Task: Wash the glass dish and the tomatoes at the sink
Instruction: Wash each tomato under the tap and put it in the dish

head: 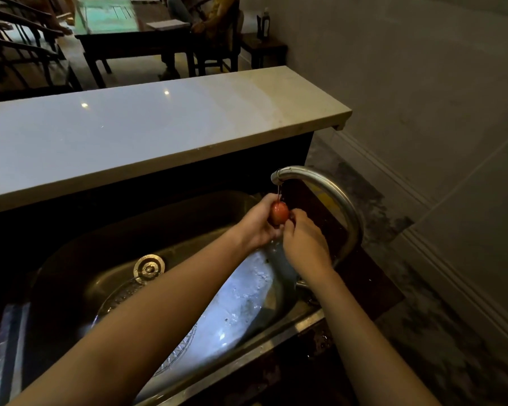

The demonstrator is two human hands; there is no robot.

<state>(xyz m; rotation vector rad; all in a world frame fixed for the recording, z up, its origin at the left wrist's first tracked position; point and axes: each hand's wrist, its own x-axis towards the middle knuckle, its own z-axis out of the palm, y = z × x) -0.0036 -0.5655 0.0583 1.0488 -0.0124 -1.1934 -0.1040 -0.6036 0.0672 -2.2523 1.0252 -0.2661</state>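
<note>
A small red tomato [278,213] sits under the spout of the curved metal tap [335,194], with a thin stream of water falling on it. My left hand [257,227] cups the tomato from the left and below. My right hand [304,241] pinches it from the right with the fingertips. Below my forearms, the glass dish [241,300] lies in the steel sink [188,218], wet and shining, partly hidden by my arms.
The sink drain [149,268] lies to the left of the dish. A long pale counter ledge [159,133] runs behind the sink. Beyond it stand a dark table [129,30] and chairs, with a person seated. A tiled floor is on the right.
</note>
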